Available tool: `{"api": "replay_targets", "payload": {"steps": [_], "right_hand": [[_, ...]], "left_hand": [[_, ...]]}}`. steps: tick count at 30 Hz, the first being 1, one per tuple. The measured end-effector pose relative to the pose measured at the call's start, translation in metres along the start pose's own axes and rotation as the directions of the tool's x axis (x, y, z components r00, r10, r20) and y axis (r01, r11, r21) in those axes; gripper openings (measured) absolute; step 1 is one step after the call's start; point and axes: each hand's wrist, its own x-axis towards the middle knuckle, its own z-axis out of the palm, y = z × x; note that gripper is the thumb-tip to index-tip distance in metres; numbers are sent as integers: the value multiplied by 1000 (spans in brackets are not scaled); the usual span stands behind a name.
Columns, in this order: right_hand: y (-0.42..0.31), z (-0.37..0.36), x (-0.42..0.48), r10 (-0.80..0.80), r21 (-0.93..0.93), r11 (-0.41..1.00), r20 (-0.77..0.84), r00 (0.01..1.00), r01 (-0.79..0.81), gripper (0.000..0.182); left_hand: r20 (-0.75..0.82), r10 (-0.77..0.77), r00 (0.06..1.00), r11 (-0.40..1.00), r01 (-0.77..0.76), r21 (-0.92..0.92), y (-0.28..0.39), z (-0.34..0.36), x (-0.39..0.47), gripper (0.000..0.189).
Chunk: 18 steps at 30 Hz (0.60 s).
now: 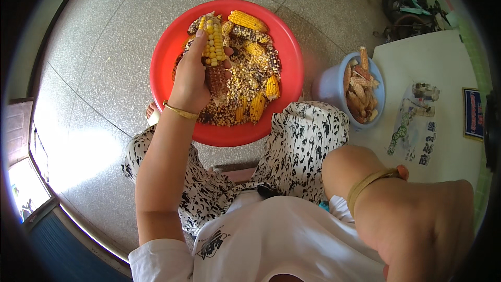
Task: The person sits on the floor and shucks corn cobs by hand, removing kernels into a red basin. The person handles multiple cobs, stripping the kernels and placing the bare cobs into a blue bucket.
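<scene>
My left hand (191, 64) is wrapped around a partly shelled corn cob (213, 47). Yellow kernels still cover its upper part, and its lower end is bare and reddish brown. Beneath it lies a red plastic basin (168, 53) on the floor. Loose corn kernels (238, 88) spread across the basin's bottom, with several yellow and dark mottled ears around them. A yellow ear (247, 20) rests near the far rim. My right hand (422, 211) is raised close to the camera at the lower right; its fingers are mostly hidden.
Right of the basin, a light blue bucket (332, 84) holds bare cobs and husks. Beside it stands a white surface (430, 58) bearing printed pictures and writing. A wheeled vehicle (407, 11) is partly visible at the upper right. Speckled floor (109, 39) surrounds the basin.
</scene>
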Motion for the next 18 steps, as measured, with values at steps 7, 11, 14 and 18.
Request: {"api": "replay_targets", "payload": {"steps": [7,11,14,18], "right_hand": [[7,0,-4,-42,-98,995,-59,997,36,12],[27,-9,-19,-200,-359,925,-181,963,125,9],[69,-91,-45,-204,-776,541,-495,845,-324,17],[124,-147,-98,10,-467,398,-858,513,-789,40]], "left_hand": [[-85,46,995,997,-51,-63,2,10,-7,42],[-68,18,998,998,-21,-53,-1,10,-4,42],[-133,51,990,992,-66,-109,-3,7,-4,50],[-164,83,983,994,-94,-61,-5,18,-10,58]]}}
